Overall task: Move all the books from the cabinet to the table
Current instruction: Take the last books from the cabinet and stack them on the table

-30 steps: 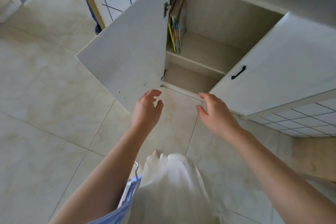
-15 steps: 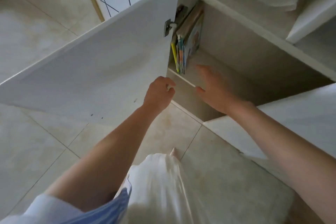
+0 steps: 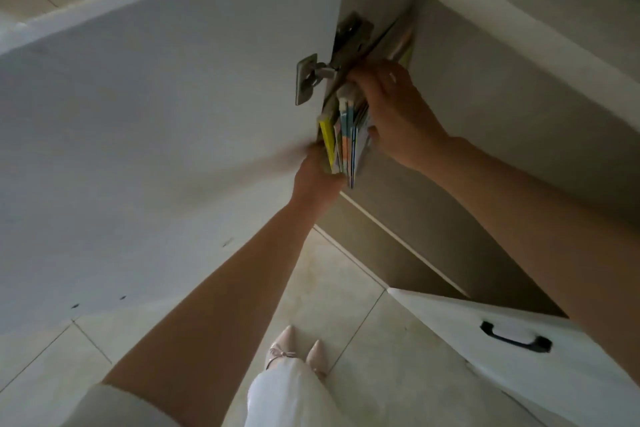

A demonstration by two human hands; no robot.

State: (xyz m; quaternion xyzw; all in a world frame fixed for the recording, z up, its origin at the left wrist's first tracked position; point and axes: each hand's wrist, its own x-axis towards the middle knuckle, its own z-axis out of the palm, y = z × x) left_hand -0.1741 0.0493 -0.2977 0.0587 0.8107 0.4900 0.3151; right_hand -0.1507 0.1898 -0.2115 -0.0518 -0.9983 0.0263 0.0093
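1. books [image 3: 341, 140]: a thin stack standing upright on the cabinet's upper shelf, against the hinge-side wall. a yellow spine sits on the outer left of the stack, with blue, orange and pale covers beside it. the lower near corners jut past the shelf edge. both your hands are on this stack.
2. left hand [image 3: 317, 177]: yours, at the bottom near end of the stack, fingers curled around the yellow-spined side. it is blurred, so how far the fingers wrap is hard to judge, but it is clasped on the books from the left and below.
3. right hand [image 3: 394, 114]: yours, pressed flat against the right face of the stack, fingertips hooked over its upper edge and thumb at the lower near corner. it grasps the books opposite your left hand, so the stack is pinched between the two.
4. cabinet [image 3: 491, 87]: open, beige interior, its back wall beyond your right hand; a lower compartment lies under your grip.
5. left door [image 3: 156, 132]: white, swung wide, just left of your left hand.
6. hinge [image 3: 308, 80]: metal, on the door just above and left of the grip.
7. right door [image 3: 519, 350]: white with a black handle [image 3: 516, 340], well below and right of the grip, under your right forearm.
8. shoes [image 3: 298, 352]: pale, pointed, on the tiled floor [image 3: 363, 322] directly below the grip.
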